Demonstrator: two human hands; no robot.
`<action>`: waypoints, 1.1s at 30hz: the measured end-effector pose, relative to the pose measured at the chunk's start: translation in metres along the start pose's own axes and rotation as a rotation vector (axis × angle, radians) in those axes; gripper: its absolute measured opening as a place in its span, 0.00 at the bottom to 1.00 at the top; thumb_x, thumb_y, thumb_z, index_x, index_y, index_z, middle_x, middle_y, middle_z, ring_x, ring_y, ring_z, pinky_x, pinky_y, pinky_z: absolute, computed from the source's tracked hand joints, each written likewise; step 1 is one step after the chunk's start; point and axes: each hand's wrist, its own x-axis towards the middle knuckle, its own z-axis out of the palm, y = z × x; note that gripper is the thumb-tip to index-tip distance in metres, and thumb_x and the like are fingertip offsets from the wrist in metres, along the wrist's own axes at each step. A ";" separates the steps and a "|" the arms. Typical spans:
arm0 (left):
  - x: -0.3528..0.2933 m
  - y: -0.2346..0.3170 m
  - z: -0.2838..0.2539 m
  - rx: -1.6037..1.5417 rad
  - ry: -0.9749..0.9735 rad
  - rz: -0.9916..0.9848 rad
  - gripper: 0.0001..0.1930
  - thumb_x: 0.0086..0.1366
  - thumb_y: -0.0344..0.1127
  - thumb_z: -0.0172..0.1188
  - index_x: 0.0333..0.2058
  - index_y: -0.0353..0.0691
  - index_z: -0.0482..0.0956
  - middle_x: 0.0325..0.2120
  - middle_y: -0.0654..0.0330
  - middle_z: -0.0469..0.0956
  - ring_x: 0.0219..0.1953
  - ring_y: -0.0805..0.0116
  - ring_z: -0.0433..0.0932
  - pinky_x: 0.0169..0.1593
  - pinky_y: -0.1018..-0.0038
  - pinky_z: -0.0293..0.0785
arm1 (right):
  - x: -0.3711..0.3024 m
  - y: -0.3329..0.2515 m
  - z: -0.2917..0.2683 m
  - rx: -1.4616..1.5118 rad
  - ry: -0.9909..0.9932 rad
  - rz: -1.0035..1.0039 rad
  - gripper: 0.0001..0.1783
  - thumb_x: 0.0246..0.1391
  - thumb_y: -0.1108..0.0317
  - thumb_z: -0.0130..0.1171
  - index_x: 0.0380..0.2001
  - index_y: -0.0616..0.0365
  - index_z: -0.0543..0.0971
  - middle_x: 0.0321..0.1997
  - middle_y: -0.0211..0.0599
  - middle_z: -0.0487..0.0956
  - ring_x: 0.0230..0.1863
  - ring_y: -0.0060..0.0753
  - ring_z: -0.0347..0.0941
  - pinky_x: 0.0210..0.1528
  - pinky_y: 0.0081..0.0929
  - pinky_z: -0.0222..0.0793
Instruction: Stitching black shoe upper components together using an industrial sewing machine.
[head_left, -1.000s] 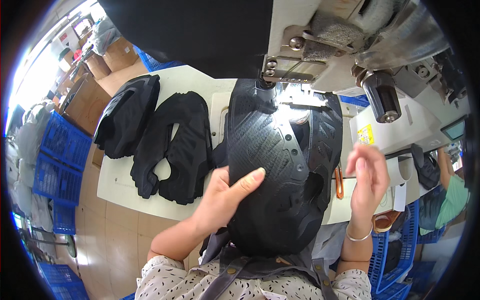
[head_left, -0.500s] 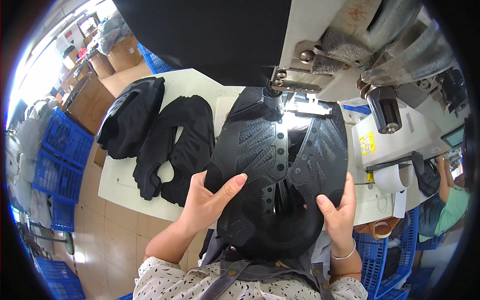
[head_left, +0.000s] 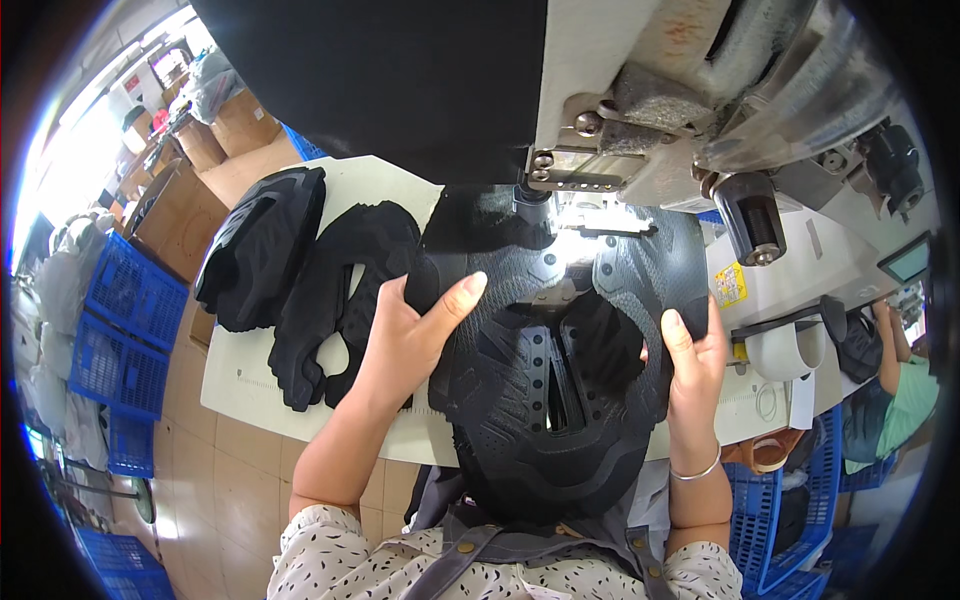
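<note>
Black textured shoe upper [head_left: 513,275], centre of frame, spread beneath machine head [head_left: 592,165]; edges grasped by fingers of left hand [head_left: 415,335] and right hand [head_left: 692,368]; positioning judged in hand; level, steady support called for.

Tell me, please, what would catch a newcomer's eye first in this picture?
Likely first is the bright light under the machine, above and right of centre. Below it, the left hand and right hand grip a black textured piece by its sides. Further left, black pieces lie on the pale table.
</note>
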 end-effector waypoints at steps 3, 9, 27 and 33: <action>0.009 0.009 -0.005 0.016 -0.069 -0.058 0.14 0.59 0.39 0.59 0.30 0.30 0.75 0.24 0.64 0.75 0.25 0.82 0.71 0.29 0.84 0.67 | 0.010 0.007 -0.004 -0.033 -0.017 -0.044 0.14 0.55 0.68 0.51 0.43 0.61 0.69 0.29 0.28 0.74 0.22 0.15 0.67 0.24 0.12 0.65; 0.014 -0.001 -0.003 0.031 0.015 0.004 0.14 0.58 0.40 0.60 0.26 0.31 0.74 0.20 0.66 0.74 0.22 0.81 0.70 0.27 0.84 0.67 | 0.014 0.007 -0.003 -0.034 -0.024 -0.063 0.14 0.54 0.68 0.52 0.44 0.61 0.69 0.28 0.28 0.74 0.22 0.14 0.67 0.25 0.11 0.64; 0.059 0.040 0.005 -0.391 0.095 -0.203 0.15 0.60 0.36 0.49 0.39 0.29 0.74 0.32 0.56 0.77 0.33 0.67 0.77 0.38 0.75 0.74 | 0.020 -0.002 -0.007 0.036 -0.066 0.007 0.15 0.54 0.68 0.52 0.44 0.59 0.69 0.30 0.27 0.74 0.22 0.12 0.67 0.24 0.10 0.65; 0.082 0.025 0.007 -0.166 0.055 0.014 0.13 0.58 0.32 0.50 0.39 0.29 0.74 0.32 0.58 0.77 0.34 0.68 0.76 0.39 0.76 0.73 | 0.018 -0.005 -0.012 0.063 -0.097 0.056 0.14 0.54 0.69 0.52 0.44 0.61 0.69 0.32 0.29 0.75 0.25 0.14 0.69 0.26 0.12 0.66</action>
